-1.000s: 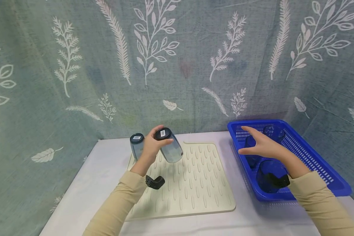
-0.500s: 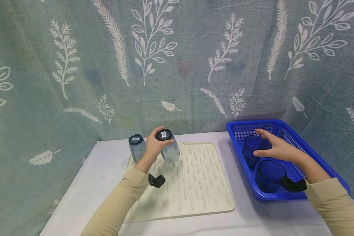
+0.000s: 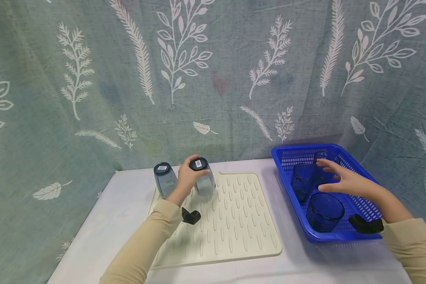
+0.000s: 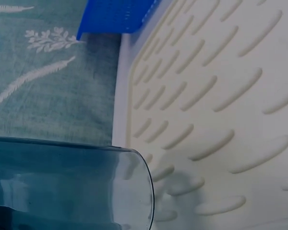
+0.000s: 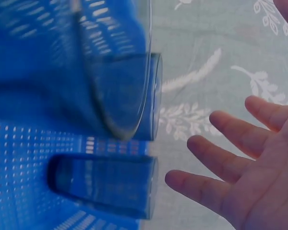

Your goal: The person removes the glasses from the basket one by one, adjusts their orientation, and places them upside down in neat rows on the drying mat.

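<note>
My left hand (image 3: pixel 188 176) pinches a bluish clear glass (image 3: pixel 206 184) near its dark, labelled base. The glass is upside down, its rim right at the ribbed cream mat (image 3: pixel 241 221). Its clear side (image 4: pixel 72 187) fills the lower left of the left wrist view. A matching upside-down glass (image 3: pixel 166 180) stands just left of it, partly behind my wrist. My right hand (image 3: pixel 351 183) hovers over the blue basket (image 3: pixel 310 232), fingers spread and holding nothing. Inside the basket are three upright glasses: one in front (image 3: pixel 325 213), one at the left (image 3: pixel 301 181) and one behind (image 3: pixel 317 156).
A white cloth (image 3: pixel 103 232) covers the table around the mat and under the basket. Behind everything hangs a grey-green curtain (image 3: pixel 220 118) with white leaf prints, close to the table's back edge. The basket's perforated wall (image 5: pixel 29 153) shows in the right wrist view.
The glass in my left hand has come down and straightened from a tilt to nearly vertical over the mat. My right hand has shifted right across the basket, uncovering the glasses there.
</note>
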The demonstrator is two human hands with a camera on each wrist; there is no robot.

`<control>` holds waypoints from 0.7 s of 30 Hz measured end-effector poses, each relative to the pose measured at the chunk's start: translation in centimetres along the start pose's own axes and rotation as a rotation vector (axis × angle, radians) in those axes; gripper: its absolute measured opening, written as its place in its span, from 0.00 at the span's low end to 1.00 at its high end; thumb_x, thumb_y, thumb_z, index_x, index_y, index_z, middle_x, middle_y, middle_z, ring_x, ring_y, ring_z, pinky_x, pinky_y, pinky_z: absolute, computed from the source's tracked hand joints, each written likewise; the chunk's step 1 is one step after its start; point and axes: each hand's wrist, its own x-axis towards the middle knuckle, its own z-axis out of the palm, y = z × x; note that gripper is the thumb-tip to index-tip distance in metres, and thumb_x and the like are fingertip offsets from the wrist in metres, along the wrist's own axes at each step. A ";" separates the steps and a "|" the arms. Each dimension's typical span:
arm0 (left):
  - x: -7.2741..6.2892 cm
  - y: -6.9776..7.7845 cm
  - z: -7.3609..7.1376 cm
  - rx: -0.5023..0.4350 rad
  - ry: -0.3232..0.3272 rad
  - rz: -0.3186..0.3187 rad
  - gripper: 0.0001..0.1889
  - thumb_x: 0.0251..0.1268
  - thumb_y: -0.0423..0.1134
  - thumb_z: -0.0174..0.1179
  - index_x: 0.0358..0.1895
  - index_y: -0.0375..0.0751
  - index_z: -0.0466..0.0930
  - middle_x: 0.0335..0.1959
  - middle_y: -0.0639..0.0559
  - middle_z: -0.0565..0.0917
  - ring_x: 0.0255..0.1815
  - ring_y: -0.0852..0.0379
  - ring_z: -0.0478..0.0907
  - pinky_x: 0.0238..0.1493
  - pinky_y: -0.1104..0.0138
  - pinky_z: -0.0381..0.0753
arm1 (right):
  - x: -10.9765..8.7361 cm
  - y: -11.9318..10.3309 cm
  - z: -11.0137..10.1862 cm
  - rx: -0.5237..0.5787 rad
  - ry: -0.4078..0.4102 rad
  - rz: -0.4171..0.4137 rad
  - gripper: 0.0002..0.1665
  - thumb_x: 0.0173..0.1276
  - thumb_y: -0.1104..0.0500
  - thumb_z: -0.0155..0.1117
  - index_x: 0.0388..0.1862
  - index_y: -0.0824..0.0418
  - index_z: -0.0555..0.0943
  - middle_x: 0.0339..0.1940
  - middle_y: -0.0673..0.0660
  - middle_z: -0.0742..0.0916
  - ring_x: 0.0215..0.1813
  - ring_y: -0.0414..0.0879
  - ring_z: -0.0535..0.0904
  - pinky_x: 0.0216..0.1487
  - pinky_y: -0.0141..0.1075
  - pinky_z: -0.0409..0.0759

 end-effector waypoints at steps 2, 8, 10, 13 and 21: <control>0.1 -0.2 0.1 0.004 0.003 -0.003 0.38 0.42 0.35 0.72 0.62 0.46 0.68 0.62 0.42 0.69 0.62 0.45 0.66 0.60 0.54 0.67 | -0.3 0.3 -0.1 0.005 0.000 0.003 0.49 0.62 0.54 0.61 0.72 0.67 0.45 0.68 0.73 0.58 0.65 0.71 0.54 0.55 0.66 0.60; 0.4 -0.9 0.2 0.012 0.000 -0.012 0.37 0.43 0.35 0.72 0.62 0.47 0.67 0.62 0.43 0.69 0.62 0.45 0.66 0.59 0.54 0.68 | -1.2 0.8 -0.3 0.002 -0.014 0.000 0.48 0.62 0.55 0.61 0.71 0.68 0.46 0.67 0.73 0.60 0.64 0.71 0.56 0.53 0.66 0.62; 0.5 -1.3 0.2 0.015 0.002 -0.012 0.37 0.43 0.35 0.72 0.62 0.46 0.67 0.62 0.42 0.69 0.62 0.45 0.66 0.59 0.54 0.68 | -1.4 0.9 -0.4 -0.001 -0.026 -0.006 0.47 0.62 0.56 0.61 0.71 0.68 0.46 0.67 0.73 0.60 0.63 0.71 0.57 0.53 0.66 0.63; 0.7 -1.8 0.3 0.022 0.002 -0.008 0.38 0.43 0.34 0.72 0.63 0.44 0.67 0.62 0.41 0.69 0.62 0.44 0.66 0.59 0.53 0.68 | -1.9 1.3 -0.4 -0.004 -0.044 -0.014 0.47 0.61 0.57 0.62 0.70 0.69 0.47 0.66 0.73 0.62 0.63 0.71 0.58 0.51 0.65 0.65; 1.1 -2.2 0.7 -0.012 -0.010 -0.035 0.37 0.44 0.31 0.70 0.63 0.47 0.66 0.62 0.41 0.68 0.61 0.44 0.67 0.57 0.54 0.71 | -2.6 1.9 0.0 0.025 -0.117 -0.051 0.47 0.59 0.60 0.63 0.69 0.72 0.49 0.65 0.75 0.62 0.61 0.74 0.58 0.49 0.68 0.64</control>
